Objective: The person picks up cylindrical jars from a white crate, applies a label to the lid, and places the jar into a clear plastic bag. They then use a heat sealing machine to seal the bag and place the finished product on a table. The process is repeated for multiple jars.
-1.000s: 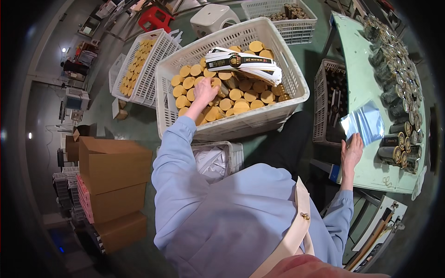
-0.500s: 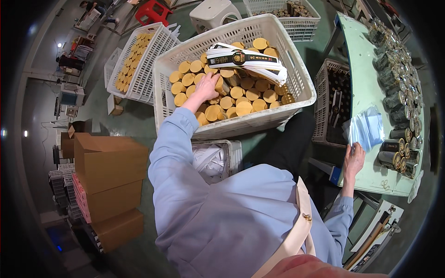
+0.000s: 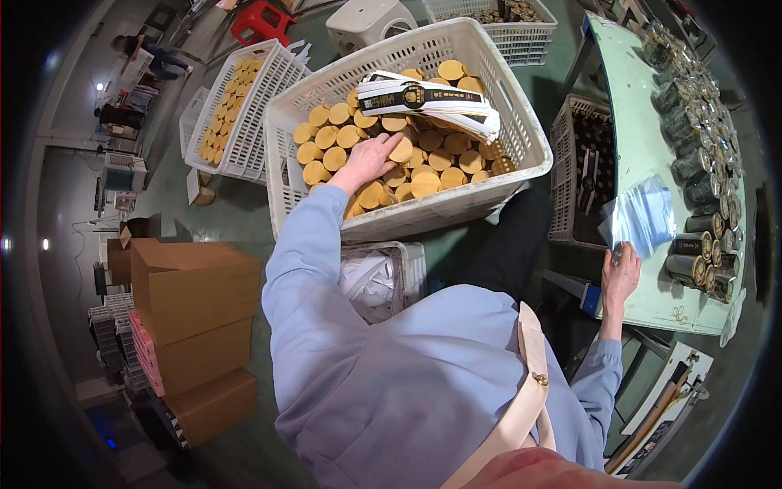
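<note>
My left hand (image 3: 368,163) reaches into a large white basket (image 3: 281,196) and grips a canister with a round gold lid (image 3: 401,150). Other gold-lidded canisters (image 3: 425,184) stand packed around it. A fanned stack of white and black printed paper strips (image 3: 419,99) lies on top of them. At the edge of the pale green table (image 3: 643,301), my right hand (image 3: 621,279) has its fingers closed at the lower edge of a stack of clear plastic film sleeves (image 3: 642,213).
Rows of film-wrapped dark canisters (image 3: 691,167) line the table's far right side. Beside the table stands a crate of dark items (image 3: 562,191). A bin of white scraps (image 3: 371,277) is below the basket. Cardboard boxes (image 3: 199,293) and another canister crate (image 3: 261,106) stand left.
My left hand has shifted slightly right, and the canister in it now tilts its gold lid upward. My right hand has stayed by the film sleeves, its fingers moved slightly.
</note>
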The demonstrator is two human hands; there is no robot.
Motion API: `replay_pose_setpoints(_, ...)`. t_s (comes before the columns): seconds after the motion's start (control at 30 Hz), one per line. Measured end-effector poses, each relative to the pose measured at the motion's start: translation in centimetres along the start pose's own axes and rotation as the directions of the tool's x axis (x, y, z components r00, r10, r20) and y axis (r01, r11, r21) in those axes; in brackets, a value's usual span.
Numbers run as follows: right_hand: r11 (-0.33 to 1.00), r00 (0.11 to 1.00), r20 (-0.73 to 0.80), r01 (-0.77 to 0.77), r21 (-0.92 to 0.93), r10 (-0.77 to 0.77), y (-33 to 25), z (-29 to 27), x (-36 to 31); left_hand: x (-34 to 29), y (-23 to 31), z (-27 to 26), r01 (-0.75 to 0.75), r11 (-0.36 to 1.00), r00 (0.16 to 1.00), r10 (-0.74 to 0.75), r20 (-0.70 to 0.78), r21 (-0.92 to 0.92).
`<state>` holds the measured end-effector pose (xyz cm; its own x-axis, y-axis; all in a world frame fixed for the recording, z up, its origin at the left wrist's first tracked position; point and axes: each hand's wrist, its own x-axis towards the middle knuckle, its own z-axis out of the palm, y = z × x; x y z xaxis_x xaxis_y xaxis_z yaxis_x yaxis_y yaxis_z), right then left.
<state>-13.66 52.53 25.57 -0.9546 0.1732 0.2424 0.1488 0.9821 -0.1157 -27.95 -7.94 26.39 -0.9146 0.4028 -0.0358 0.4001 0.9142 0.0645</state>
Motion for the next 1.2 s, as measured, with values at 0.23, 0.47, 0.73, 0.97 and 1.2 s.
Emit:
replay_pose_setpoints(0.23, 1.0, 1.0, -0.011, -0.004, -0.005, 0.004, 0.2, 0.4, 0.0, 0.5, 0.8, 1.5, -0.123, 0.992, 0.992, 0.122, -0.045, -0.022)
replay_pose_setpoints(0.47, 1.0, 1.0, -0.011, -0.007, -0.005, 0.007, 0.3, 0.6, 0.0, -0.3, -0.3, 0.9, -0.048, 0.988, 0.994, 0.033, -0.105, -0.145)
replay_pose_setpoints(0.73, 1.0, 0.999, -0.048, -0.006, 0.024, 0.007, 0.6, 0.7, -0.7, -0.5, 0.2, -1.1, 0.181, 0.944, 0.965, -0.224, -0.136, -0.276)
replay_pose_setpoints(0.97, 0.999, 0.998, -0.067, -0.019, 0.046, 0.022, -0.2, -0.3, -0.8, -2.6, 3.3, -10.3, 0.178, 0.936, 0.879, -0.29, -0.378, -0.304)
replay_pose_setpoints(1.2, 0.998, 0.996, -0.079, -0.041, 0.056, 0.046, 1.2, 1.3, -0.7, 0.5, 15.4, -22.5, -0.194, 0.856, 0.88, -0.064, -0.47, -0.479)
